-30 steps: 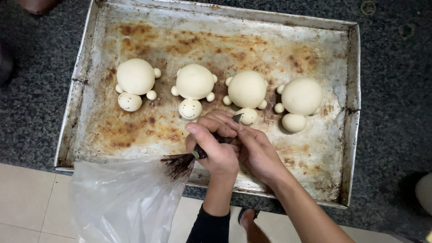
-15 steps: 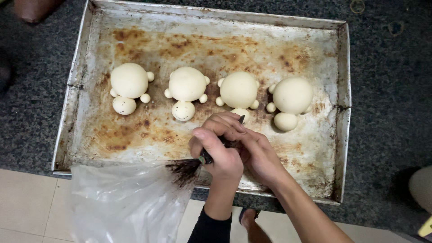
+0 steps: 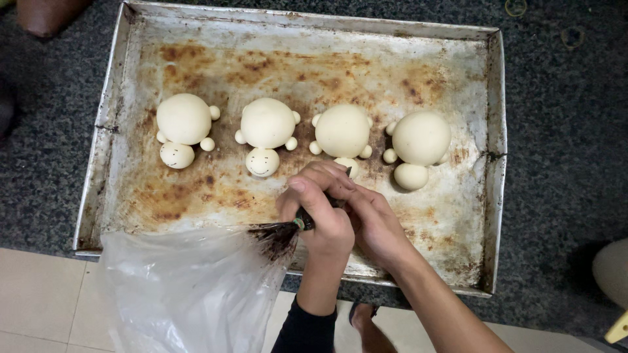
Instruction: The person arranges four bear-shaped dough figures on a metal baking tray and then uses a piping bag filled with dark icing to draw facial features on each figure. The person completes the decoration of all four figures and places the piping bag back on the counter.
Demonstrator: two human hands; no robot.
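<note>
Four pale dough figures, each a round body with small balls for head and feet, lie in a row on a stained metal tray (image 3: 98, 163). The first figure (image 3: 184, 119) and the second figure (image 3: 267, 123) have dark faces drawn on their heads. The fourth figure (image 3: 420, 137) has a plain head. My left hand (image 3: 320, 219) grips the neck of a clear piping bag (image 3: 190, 287) holding dark filling. My right hand (image 3: 373, 219) pinches the bag's tip just over the head of the third figure (image 3: 343, 131). That head is mostly hidden by my fingers.
The tray sits on a dark speckled counter (image 3: 562, 131), with its near rim at the counter's edge. Pale floor tiles (image 3: 39, 294) and a sandalled foot (image 3: 366, 320) show below. A brown object (image 3: 46, 13) sits at the top left and a pale rounded object (image 3: 611, 271) at the right edge.
The view has drifted slightly, so the tray sits a little further left in the picture. Both hands stay on the piping bag at the third figure's head.
</note>
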